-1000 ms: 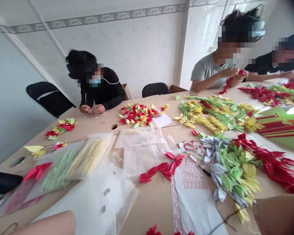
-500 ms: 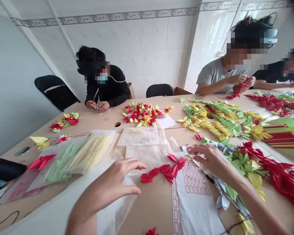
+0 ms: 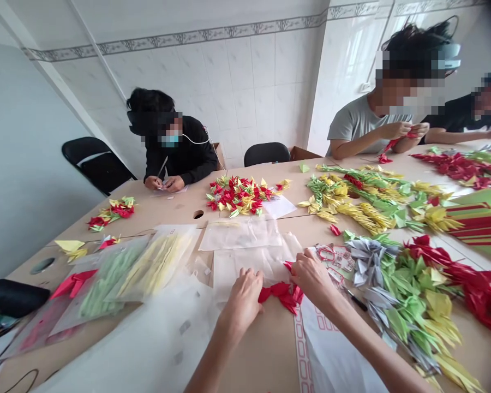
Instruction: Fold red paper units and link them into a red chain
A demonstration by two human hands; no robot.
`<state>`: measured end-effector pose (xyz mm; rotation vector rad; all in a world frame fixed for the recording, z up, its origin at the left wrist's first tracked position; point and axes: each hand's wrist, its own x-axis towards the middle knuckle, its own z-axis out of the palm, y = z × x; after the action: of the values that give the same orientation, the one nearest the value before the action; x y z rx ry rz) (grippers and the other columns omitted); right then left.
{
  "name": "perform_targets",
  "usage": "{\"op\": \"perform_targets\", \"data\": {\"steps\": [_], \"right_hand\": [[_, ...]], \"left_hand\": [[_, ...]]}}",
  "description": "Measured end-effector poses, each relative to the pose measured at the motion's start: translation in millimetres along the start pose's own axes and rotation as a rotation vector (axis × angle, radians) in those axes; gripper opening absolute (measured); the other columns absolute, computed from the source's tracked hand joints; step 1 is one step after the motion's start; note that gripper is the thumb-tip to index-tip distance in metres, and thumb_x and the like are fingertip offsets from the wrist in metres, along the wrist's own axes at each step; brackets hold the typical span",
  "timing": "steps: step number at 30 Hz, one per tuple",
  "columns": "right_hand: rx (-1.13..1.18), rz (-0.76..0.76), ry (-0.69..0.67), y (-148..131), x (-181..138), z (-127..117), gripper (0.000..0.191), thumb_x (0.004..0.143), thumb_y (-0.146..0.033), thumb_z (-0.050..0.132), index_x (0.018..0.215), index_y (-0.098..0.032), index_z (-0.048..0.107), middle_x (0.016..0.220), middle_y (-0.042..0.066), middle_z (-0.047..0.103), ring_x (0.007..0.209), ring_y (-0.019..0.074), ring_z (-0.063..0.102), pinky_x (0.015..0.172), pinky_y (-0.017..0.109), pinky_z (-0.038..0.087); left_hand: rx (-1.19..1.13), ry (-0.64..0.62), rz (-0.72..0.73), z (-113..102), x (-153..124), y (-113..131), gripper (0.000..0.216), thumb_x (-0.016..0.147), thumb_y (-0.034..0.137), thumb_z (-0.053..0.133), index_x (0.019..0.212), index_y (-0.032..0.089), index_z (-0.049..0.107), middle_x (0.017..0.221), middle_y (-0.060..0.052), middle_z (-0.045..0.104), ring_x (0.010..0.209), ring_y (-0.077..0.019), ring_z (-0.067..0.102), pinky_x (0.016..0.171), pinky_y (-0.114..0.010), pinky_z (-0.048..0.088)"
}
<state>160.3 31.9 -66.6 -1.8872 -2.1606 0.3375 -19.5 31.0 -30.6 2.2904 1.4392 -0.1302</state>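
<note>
Landmark: white sheet with red printed outlines, lying on the table; directions as the wearer sees them.

Red folded-paper pieces lie at the sheet's far left corner, between the wearer's hands. Left hand is at their left end, fingers bent downward. Right hand is over their right end, its forearm crossing above the sheet. Fingertips mostly hidden; cannot tell whether either grip is clenched on the paper or merely resting there.

Left of sheet: clear bags holding yellow strips and green strips. Beyond sheet: frosted bag, then a mixed pile of folded pieces. Right of sheet: black-handled tool, then a grey, green and yellow heap, with a red bundle past that. Well beyond the sheet, to its right: co-worker in grey, holding red paper.
</note>
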Motion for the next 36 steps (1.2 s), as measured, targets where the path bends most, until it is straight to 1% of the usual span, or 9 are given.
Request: {"op": "perform_targets", "data": {"steps": [3,5,9,14,17,23,27,33,36], "right_hand": [[0.056,0.023,0.022,4,-2,0,0.021,0.074,-0.008,0.052,0.061,-0.014,0.067,0.073,0.012,0.065,0.085,0.0244,0.057,0.07,0.03,0.038],[0.118,0.011,0.036,10,-4,-8,0.019,0.075,-0.011,0.052,0.067,-0.016,0.068,0.076,0.009,0.067,0.084,0.0213,0.058,0.07,0.028,0.039],[0.253,-0.023,0.018,24,-8,-34,0.019,0.081,-0.023,0.048,0.077,-0.018,0.066,0.07,0.002,0.067,0.065,0.0144,0.058,0.06,0.023,0.039],[0.721,-0.076,0.002,31,-10,-56,0.018,0.082,-0.03,0.051,0.075,-0.017,0.061,0.067,0.001,0.065,0.064,0.0139,0.057,0.062,0.024,0.041],[0.843,-0.083,0.015,30,-15,-65,0.021,0.082,-0.034,0.053,0.075,-0.016,0.06,0.065,0.001,0.06,0.061,0.0125,0.052,0.06,0.024,0.039],[1.076,-0.041,0.144,18,-25,-86,0.024,0.083,-0.04,0.057,0.077,-0.017,0.059,0.062,-0.003,0.049,0.057,0.009,0.042,0.055,0.022,0.034],[1.121,-0.036,0.168,4,-29,-103,0.022,0.081,-0.04,0.061,0.079,-0.018,0.062,0.071,-0.001,0.053,0.056,0.0074,0.039,0.051,0.02,0.032],[1.054,-0.194,0.182,-18,-38,-126,0.02,0.08,-0.036,0.063,0.074,-0.018,0.066,0.07,0.001,0.058,0.063,0.0099,0.045,0.057,0.022,0.035],[1.012,-0.225,0.062,-25,-36,-123,0.022,0.08,-0.037,0.062,0.075,-0.016,0.067,0.071,0.003,0.061,0.065,0.0115,0.049,0.059,0.024,0.038]], "left_hand": [[-0.006,-0.004,0.031,6,1,-11,0.022,0.063,0.003,0.057,0.081,0.016,0.057,0.091,-0.008,0.057,0.096,-0.0257,0.05,0.078,-0.031,0.042],[-0.024,-0.001,0.067,8,1,-19,0.021,0.063,0.003,0.053,0.079,0.017,0.055,0.09,-0.006,0.057,0.095,-0.0235,0.05,0.077,-0.03,0.041],[-0.07,0.031,0.099,6,-2,-31,0.02,0.066,0.003,0.045,0.076,0.019,0.052,0.089,-0.002,0.057,0.092,-0.0196,0.051,0.077,-0.028,0.04],[-0.113,0.062,0.075,-4,-8,-36,0.017,0.067,0.005,0.041,0.072,0.019,0.051,0.079,-0.002,0.057,0.082,-0.0192,0.053,0.065,-0.026,0.038],[-0.144,0.084,0.098,-13,-11,-38,0.018,0.068,0.007,0.043,0.075,0.019,0.053,0.078,-0.002,0.057,0.083,-0.0191,0.053,0.064,-0.025,0.038],[-0.245,0.067,0.168,-29,-16,-43,0.02,0.076,0.014,0.041,0.086,0.019,0.058,0.073,0.001,0.059,0.065,-0.0138,0.055,0.06,-0.023,0.039],[-0.279,0.099,0.174,-27,-19,-37,0.018,0.075,0.025,0.054,0.092,0.02,0.06,0.09,-0.002,0.062,0.085,-0.0185,0.058,0.072,-0.026,0.043],[-0.512,0.186,0.279,-8,-9,-9,0.075,0.054,0.039,0.081,0.12,0.018,0.052,0.123,-0.012,0.054,0.115,-0.028,0.049,0.096,-0.037,0.039],[-0.816,0.142,0.337,-8,-5,4,0.08,0.054,0.039,0.082,0.124,0.021,0.048,0.127,-0.011,0.052,0.119,-0.0277,0.047,0.099,-0.038,0.038]]}}
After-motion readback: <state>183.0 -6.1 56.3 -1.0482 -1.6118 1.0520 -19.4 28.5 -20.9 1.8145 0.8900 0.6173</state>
